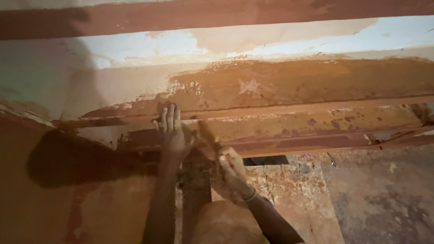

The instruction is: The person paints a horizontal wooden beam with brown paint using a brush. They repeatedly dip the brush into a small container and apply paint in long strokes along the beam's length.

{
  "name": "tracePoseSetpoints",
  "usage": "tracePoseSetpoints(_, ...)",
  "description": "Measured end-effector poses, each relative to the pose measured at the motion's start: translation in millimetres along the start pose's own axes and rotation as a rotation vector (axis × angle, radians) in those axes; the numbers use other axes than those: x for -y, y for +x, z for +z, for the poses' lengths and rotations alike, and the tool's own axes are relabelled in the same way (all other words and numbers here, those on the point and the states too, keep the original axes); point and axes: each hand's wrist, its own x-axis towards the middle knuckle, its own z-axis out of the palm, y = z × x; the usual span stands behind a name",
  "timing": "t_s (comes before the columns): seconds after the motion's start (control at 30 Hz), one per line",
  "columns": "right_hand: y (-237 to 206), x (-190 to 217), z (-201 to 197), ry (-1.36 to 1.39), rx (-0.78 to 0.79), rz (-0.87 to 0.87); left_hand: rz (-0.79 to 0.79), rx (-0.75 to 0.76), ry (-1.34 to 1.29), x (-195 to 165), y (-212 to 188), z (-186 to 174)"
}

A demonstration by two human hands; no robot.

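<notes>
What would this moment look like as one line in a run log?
left hand: flat on brown-stained wooden moulding | right hand: holding small brown-coated brush against it | floor: stained

Bare forearms, thin bangle (250,196) on the right wrist, paint-smeared right hand (233,167)

No packages, labels, signs or screens are in view (the frame holds only bare, stained timber and floor, none of it carrying a tag or printed panel).
</notes>
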Motion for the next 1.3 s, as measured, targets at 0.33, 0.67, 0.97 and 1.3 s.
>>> tracePoseSetpoints(0.33,-18,-37,-145,0.050,-0.853,-0.077,0.081,0.014,-0.085,10,1,5)
tracePoseSetpoints(0.67,-2,-27,-110,-0.213,-0.732,-0.088,0.105,0.005,-0.099,15,-1,6)
tracePoseSetpoints(0.97,5,-10,29,0.074,0.027,-0.064,0.056,0.033,-0.198,12,0,0)
tracePoseSetpoints(1.3,25,26,-102,0.851,-0.616,-0.150,0.076,0.020,-0.105,17,0,5)
